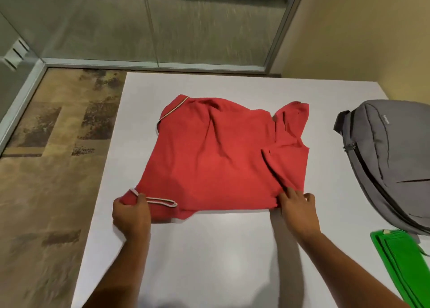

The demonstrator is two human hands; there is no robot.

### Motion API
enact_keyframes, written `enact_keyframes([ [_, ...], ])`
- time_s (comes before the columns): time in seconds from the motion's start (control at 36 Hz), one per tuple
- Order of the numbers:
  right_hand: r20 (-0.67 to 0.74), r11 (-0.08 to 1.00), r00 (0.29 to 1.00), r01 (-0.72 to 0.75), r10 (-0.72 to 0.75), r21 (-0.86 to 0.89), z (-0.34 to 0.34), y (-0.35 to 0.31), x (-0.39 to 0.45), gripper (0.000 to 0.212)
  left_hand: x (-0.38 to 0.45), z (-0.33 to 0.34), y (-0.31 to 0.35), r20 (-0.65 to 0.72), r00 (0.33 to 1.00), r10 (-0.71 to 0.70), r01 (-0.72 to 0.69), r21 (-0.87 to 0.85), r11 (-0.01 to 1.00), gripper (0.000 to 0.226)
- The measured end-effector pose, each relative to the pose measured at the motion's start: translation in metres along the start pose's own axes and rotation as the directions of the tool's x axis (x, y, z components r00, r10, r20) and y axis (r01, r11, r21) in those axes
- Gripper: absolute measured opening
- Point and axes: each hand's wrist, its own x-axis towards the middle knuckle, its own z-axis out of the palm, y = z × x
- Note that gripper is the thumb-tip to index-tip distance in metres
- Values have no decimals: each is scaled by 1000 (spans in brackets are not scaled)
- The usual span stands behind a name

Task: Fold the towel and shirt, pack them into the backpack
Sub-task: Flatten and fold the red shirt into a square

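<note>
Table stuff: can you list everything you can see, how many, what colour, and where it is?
shirt: one, red with striped trim, partly folded, middle of the table
backpack: one, grey, lying at the table's right edge
towel: one, green, folded, near right corner, just below the backpack
table: one, white, under everything
floor: brown patterned, left of the table
glass wall: behind the table
left hand: grips the shirt's near left corner
right hand: pinches the shirt's near right corner

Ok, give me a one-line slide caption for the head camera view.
Both hands, left hand and right hand, grip the near edge of a red shirt on a white table, beside a grey backpack.
</note>
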Motion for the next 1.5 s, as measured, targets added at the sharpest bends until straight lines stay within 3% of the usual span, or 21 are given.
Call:
enact_keyframes([
  [0.06,37,999,999,-33,33,3,8,0,-11,34,-2,-10,-25,23,1000,-15,13,83,996,24],
  [0.14,66,997,995,-76,75,9,12,-1,-18,30,-6,-22,-45,23,1000,-5,2,147,989,32],
  [0.28,87,985,986,-152,144,87,9,-4,-25,17,-14,-33,-57,58,987,152,-162,266,950,33],
  [0.33,68,981,987,-155,147,119,9,-3,-29,13,-17,-37,-63,92,950,299,-311,390,866,36],
  [0.42,25,988,993,-119,117,99,14,-4,-38,11,-18,-42,-76,257,815,520,-573,492,655,39],
  [0.5,-13,994,997,-74,76,77,20,-4,-47,11,-17,-42,-90,457,618,640,-786,347,512,39],
  [0.56,-51,995,996,-64,68,70,22,-4,-50,12,-21,-44,-94,540,485,688,-872,242,425,36],
  [0.61,-66,996,995,-71,75,58,21,-6,-51,12,-28,-48,-94,579,394,714,-918,204,341,30],
  [0.75,-49,996,995,-89,90,32,20,-11,-54,17,-33,-52,-92,680,387,623,-922,275,273,37],
  [0.83,-17,989,990,-143,143,25,18,-14,-54,19,-32,-45,-94,732,333,594,-943,256,212,52],
  [0.94,-51,974,974,-218,221,61,14,-25,-54,12,-33,-42,-92,743,298,599,-951,177,253,57],
  [1.03,-118,961,957,-249,264,122,0,-49,-54,19,-35,-39,-88,667,286,688,-949,100,298,51],
  [1.14,-136,952,989,-15,60,305,-8,-107,-63,35,-32,-15,-76,563,279,778,-952,53,303,16],
  [1.17,-115,940,993,45,-6,338,-7,-125,-68,39,-28,-6,-74,573,284,769,-952,76,295,9],
  [1.25,-3,927,983,174,-184,332,1,-174,-82,69,-13,19,-67,670,362,648,-928,192,320,52],
  [1.31,81,929,970,191,-227,318,9,-199,-90,94,-5,26,-66,732,407,546,-910,272,313,68],
  [1.39,164,930,953,197,-257,310,14,-221,-96,114,7,19,-78,773,434,463,-901,365,235,73],
  [1.5,202,914,923,257,-329,313,10,-231,-98,121,12,-1,-102,702,496,511,-864,456,211,74],
])
